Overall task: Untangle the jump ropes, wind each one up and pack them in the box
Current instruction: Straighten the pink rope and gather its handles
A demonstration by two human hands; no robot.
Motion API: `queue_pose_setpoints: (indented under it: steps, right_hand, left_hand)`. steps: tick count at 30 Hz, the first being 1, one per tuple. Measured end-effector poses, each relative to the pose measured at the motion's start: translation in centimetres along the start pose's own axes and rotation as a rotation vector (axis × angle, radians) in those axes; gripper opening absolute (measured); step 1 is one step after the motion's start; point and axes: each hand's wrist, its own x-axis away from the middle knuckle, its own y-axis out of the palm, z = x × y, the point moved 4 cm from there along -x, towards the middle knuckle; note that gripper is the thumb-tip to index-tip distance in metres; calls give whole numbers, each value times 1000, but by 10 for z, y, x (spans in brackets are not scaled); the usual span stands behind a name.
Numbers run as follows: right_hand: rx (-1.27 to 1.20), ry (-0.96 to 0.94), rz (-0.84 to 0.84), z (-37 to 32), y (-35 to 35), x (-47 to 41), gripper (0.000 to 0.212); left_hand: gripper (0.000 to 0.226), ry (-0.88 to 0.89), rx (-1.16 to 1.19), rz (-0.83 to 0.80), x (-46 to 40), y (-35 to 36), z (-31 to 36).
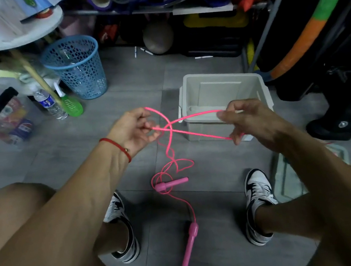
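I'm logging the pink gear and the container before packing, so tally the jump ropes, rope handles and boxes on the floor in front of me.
Pink jump rope: 1
Pink handles: 2
Grey box: 1
Total: 4

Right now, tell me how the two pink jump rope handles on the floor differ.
The upper handle lies crosswise between the shoes, with rope looped in coils around its end. The lower handle lies lengthwise, pointing toward the person, with only a single strand leading off it. Both are pink, rest on the floor, and neither hand touches them.
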Motion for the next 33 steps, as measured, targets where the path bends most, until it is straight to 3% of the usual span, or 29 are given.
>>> queue_pose_setpoints:
  steps: [3,7,10,13,15,18,23,27,29,31,33]
  right_hand:
    - [-438,164,228,18,-17,-10,24]
    - [-900,382,311,44,-30,-11,26]
    - [-1009,429,348,50,-39,-10,37]
    - [-973,487,436,65,-55,-15,42]
    - [-880,510,481,82,-63,-17,34]
    - [-558,564,489,105,-62,-19,26]
    - [768,472,372,103,-45,-22,37]
    - [1264,323,272,91,-18,-23,31]
    - [1305,137,196,86,1,-29,47]
    - [968,-151,-12,74,34,-35,53]
    - [639,-268,-238,63,77,-33,57]
  left_hand:
    - [10,42,-42,170,-10,-17,-8]
    - [39,6,-76,158,-11,-20,-3]
    - [35,-31,-34,175,-10,-27,-1]
    - [34,-33,176,156,-10,-40,10]
    - [32,-20,315,110,-9,-44,20]
    - [25,41,171,44,-2,-40,28]
    - [15,195,-325,-41,20,-15,18]
    - [10,312,-578,-156,36,9,2]
    - [10,294,-591,-218,42,18,-5]
    - [10,261,-591,-267,48,25,-11]
    - [11,233,-567,-308,52,30,-14]
